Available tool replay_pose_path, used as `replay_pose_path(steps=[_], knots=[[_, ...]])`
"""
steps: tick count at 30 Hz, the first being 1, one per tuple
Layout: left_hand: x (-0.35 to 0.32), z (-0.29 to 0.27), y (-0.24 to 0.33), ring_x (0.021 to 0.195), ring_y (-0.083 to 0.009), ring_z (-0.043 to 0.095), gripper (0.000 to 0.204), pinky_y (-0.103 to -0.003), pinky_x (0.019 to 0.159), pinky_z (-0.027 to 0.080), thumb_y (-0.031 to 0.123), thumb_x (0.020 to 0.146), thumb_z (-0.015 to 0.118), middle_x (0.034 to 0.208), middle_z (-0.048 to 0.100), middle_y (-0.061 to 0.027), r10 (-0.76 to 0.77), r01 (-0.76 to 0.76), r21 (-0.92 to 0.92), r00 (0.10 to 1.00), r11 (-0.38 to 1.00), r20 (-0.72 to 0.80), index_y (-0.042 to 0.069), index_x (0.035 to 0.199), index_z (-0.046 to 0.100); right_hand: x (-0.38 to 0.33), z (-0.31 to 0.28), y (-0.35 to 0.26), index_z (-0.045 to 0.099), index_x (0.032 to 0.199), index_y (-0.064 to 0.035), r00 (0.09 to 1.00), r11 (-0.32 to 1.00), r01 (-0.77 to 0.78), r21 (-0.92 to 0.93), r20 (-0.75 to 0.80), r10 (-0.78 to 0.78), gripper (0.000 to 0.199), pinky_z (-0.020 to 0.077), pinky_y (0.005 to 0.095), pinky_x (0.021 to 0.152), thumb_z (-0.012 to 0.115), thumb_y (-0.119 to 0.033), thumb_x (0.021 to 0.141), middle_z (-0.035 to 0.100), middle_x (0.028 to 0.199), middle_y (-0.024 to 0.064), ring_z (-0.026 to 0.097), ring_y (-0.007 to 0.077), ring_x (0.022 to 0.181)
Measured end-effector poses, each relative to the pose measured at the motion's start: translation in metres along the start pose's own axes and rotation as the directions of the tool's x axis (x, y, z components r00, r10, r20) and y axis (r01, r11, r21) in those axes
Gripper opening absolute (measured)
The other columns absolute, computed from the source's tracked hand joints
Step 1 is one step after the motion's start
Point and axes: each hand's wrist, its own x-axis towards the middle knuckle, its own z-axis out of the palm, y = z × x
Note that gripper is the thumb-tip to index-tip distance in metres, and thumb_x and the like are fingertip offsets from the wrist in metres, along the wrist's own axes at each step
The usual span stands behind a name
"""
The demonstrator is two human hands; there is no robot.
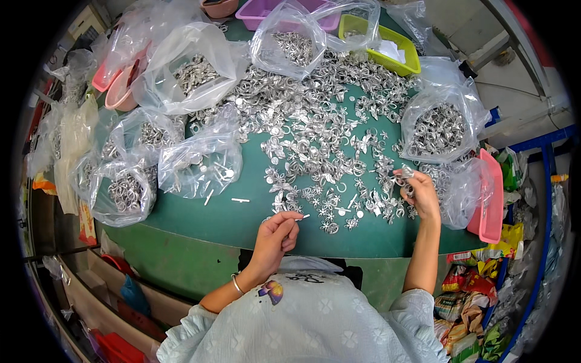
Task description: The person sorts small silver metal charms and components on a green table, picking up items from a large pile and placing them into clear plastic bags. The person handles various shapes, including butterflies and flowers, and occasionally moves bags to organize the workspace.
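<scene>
My left hand (276, 235) pinches a small silver pin (301, 217) between thumb and forefinger, just above the near edge of the green table (242, 224). Raised at the right side of the table, my right hand (419, 192) is closed on a few small silver metal pieces (403, 176). Between and beyond both hands spreads a wide heap of loose silver flower-shaped parts and rings (315, 127). Two more loose pins (240, 200) lie on the bare green surface left of my left hand.
Several clear plastic bags of silver parts (200, 160) ring the heap on the left, back and right (439, 127). Pink trays (490, 199) stand at the right and far left; a lime-green box (402, 51) and a purple tub (257, 12) sit at the back. Snack packets (466, 290) lie at lower right.
</scene>
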Motion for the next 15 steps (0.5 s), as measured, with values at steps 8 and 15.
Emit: replay_pose_path(steps=[8, 15], knots=[[-0.001, -0.001, 0.000, 0.050, -0.0035, 0.028, 0.017, -0.018, 0.043, 0.023, 0.005, 0.089, 0.043, 0.063, 0.039, 0.0022, 0.011, -0.011, -0.018, 1.000, 1.000, -0.006, 0.000, 0.101, 0.055, -0.016, 0.000, -0.013, 0.064, 0.091, -0.0053, 0.877, 0.413, 0.010, -0.910, -0.190, -0.441, 0.019, 0.0456, 0.0378, 0.064, 0.061, -0.009, 0.073, 0.060, 0.075, 0.0144, 0.059, 0.0306, 0.068], [0.002, 0.001, -0.004, 0.050, -0.0036, 0.029, 0.017, -0.018, 0.044, 0.023, 0.005, 0.090, 0.043, 0.064, 0.040, 0.0019, -0.013, 0.013, -0.010, 0.999, 1.000, 0.029, 0.000, 0.101, 0.055, -0.002, 0.070, -0.021, 0.062, 0.098, -0.0070, 0.786, 0.371, 0.477, -0.797, 0.198, -0.586, 0.035, 0.0463, 0.0383, 0.065, 0.072, -0.020, 0.067, 0.059, 0.087, 0.0119, 0.059, 0.0298, 0.075]])
